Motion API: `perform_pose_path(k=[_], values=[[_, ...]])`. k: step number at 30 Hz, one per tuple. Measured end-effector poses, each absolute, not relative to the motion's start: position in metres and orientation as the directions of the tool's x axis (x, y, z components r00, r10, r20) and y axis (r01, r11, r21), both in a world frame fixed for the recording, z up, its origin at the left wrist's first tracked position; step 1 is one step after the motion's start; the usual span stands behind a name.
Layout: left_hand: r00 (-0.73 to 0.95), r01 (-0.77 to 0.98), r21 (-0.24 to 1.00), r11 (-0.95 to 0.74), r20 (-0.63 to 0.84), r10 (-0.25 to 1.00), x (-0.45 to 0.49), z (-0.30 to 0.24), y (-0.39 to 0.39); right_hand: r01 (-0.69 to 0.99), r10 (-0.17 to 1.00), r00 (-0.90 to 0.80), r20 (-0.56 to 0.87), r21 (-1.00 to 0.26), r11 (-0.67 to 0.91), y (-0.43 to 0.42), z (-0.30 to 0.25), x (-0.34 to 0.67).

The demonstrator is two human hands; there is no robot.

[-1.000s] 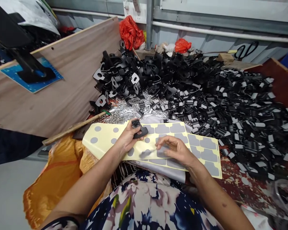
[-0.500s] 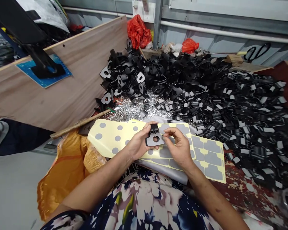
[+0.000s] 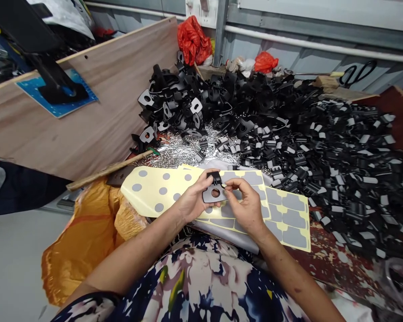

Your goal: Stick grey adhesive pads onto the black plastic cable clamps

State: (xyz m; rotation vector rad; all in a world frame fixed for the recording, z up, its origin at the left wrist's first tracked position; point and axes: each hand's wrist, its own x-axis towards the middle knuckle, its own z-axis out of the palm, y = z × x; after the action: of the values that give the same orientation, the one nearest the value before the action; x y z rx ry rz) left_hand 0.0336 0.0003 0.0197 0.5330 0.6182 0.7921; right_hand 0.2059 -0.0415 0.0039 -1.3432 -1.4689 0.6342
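Note:
My left hand (image 3: 195, 197) is closed on a black plastic clip (image 3: 216, 192) with a grey pad and a round hole in its lower plate. The clip's ribbed hinge end points away from me. At its right side, the thumb and fingers of my right hand (image 3: 245, 201) are pinched together by the hinge. Whatever they hold is too small to make out. Beneath both hands lie pale yellow sticker sheets (image 3: 147, 190) with grey dots and larger grey shapes. Just beyond them is a heap of thin shiny metal pins (image 3: 177, 152).
Black clip parts (image 3: 262, 96) are piled across the back, with smaller grey-padded pieces (image 3: 349, 179) at right. A wooden board (image 3: 97, 98) walls the left side. A wooden-handled tool (image 3: 110, 171) and an orange sack (image 3: 83, 241) lie at left. Scissors (image 3: 357, 74) rest at the back right.
The view has shifted slightly. My right fingers stay at the clip's hinge side, a little closer in, while my left hand keeps its hold on the clip.

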Motion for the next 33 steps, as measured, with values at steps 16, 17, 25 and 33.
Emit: perform_pose_path(k=[16, 17, 25, 33], values=[[0.605, -0.157, 0.879, 0.450, -0.274, 0.748, 0.028, 0.013, -0.011, 0.613, 0.989, -0.145, -0.004, -0.785, 0.086, -0.044, 0.009, 0.235], [0.647, -0.125, 0.859, 0.497, -0.309, 0.697, 0.023, 0.023, -0.002, 0.602, 0.972, -0.227, -0.053, -0.792, 0.097, -0.037, 0.012, 0.244], [-0.053, -0.562, 0.826, -0.033, 0.004, 0.999, -0.024, 0.133, 0.110, 0.748, 0.938, 0.294, 0.183, -0.655, -0.107, 0.112, 0.041, 0.314], [0.499, -0.263, 0.751, 0.606, -0.431, 0.752, 0.024, 0.037, 0.055, 0.755, 0.920, 0.318, 0.230, -0.649, -0.098, 0.165, 0.043, 0.302]])
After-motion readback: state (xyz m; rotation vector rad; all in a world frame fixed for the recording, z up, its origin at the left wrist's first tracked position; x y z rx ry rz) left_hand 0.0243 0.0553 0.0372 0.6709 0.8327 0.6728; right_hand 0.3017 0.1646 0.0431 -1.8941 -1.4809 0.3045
